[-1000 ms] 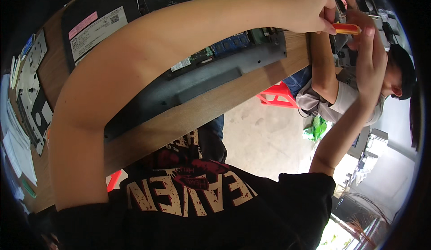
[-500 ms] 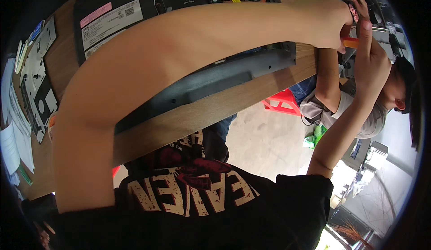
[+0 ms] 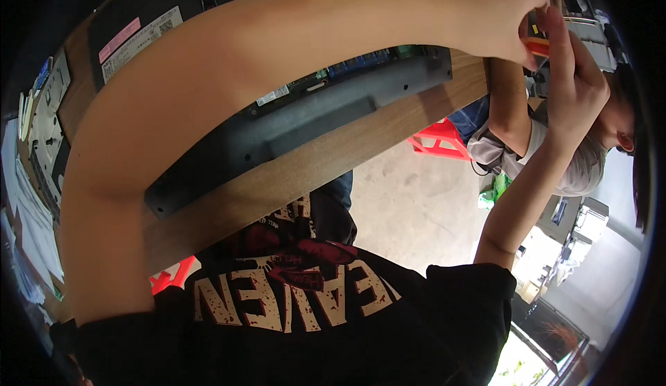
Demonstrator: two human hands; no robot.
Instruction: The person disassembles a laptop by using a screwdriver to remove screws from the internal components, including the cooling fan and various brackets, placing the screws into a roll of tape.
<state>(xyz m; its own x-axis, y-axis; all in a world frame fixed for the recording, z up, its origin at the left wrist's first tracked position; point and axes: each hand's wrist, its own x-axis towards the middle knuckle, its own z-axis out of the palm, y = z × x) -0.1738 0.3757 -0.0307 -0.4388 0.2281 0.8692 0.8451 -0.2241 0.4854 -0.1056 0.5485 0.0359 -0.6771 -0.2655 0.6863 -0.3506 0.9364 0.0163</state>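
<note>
My left arm reaches across the opened black laptop (image 3: 326,119), and my left hand (image 3: 510,15) is at the upper right. Its curled fingers close on a small orange piece (image 3: 537,47), whose full shape they hide. Just beside it, my right hand (image 3: 577,84) is raised with the thumb upright against the left fingers and the other fingers bent. What those bent fingers hold is hidden. Beneath my left forearm, the laptop shows a blue and green circuit board (image 3: 361,63) along its uncovered side. A white label (image 3: 142,43) and a pink one lie on its casing.
Another person's forearm (image 3: 508,98) and grey shirt are close beyond my hands. A red plastic stool (image 3: 444,143) stands past the wooden table edge (image 3: 291,178). Papers (image 3: 31,206) and a metal plate (image 3: 47,129) lie at the left.
The view has shifted, so the laptop sits higher and further left, and more of its circuit board shows. Both my hands appear slightly higher, still close together around the orange piece.
</note>
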